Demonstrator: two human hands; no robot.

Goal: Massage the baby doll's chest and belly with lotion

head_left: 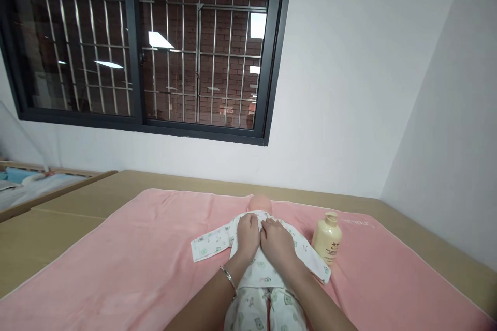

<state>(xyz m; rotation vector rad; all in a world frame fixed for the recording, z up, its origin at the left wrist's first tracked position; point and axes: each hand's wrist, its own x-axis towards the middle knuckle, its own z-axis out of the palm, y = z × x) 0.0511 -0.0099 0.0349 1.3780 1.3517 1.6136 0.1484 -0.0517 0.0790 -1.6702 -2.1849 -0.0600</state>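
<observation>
A baby doll (259,202) lies on its back on a pink towel (128,264), head toward the wall, dressed in a white printed top (212,244) and matching trousers (256,313). My left hand (247,235) rests palm-down on the doll's chest, a thin bracelet on its wrist. Beside it, my right hand (276,242) also lies flat on the chest, the two hands touching. Both press on the top's front; neither lifts anything. The sleeves spread out to either side.
A cream lotion bottle (327,239) with a pump cap stands on the towel right of the doll. The towel covers a tan table (58,217) set against a white wall under a barred window. A cot (27,183) shows at far left.
</observation>
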